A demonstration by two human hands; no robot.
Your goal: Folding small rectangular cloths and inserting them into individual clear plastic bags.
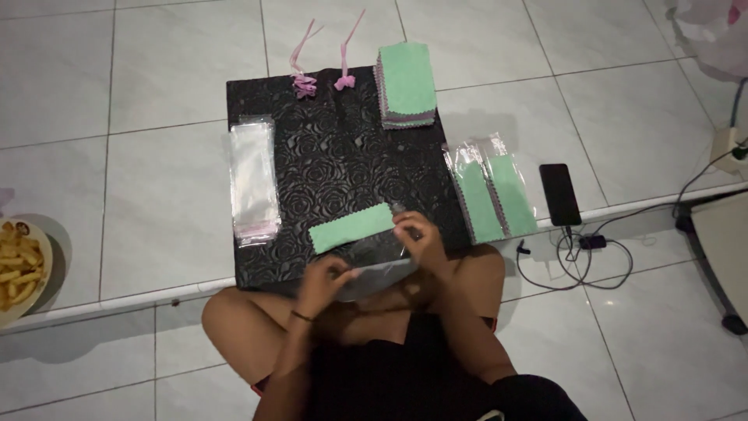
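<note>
A person sits cross-legged on a pale tiled floor, seen from above, with a black mat [335, 164] embossed with roses laid in front of the knees. Both hands work at the mat's near edge. The right hand [417, 234] pinches the right end of a green cloth [351, 228] with zigzag edges, which lies flat and angles away to the left on the mat. The left hand [327, 274] sits lower and just left of the right, fingers closed on the edge of a clear plastic sleeve [378, 261] that rests between the two hands, just below the cloth. The image is soft here, so whether the cloth's end is inside the sleeve cannot be told.

On the mat's left edge lies a stack of empty clear sleeves [254, 181]. At the far right corner sits a pile of green cloths [406, 84], with two pink ribbon ties [321, 74] beside it. Off the mat's right edge lie two bagged green cloths [492, 191], then a black phone [560, 194] with a cable. A plate of fries [19, 265] sits far left.
</note>
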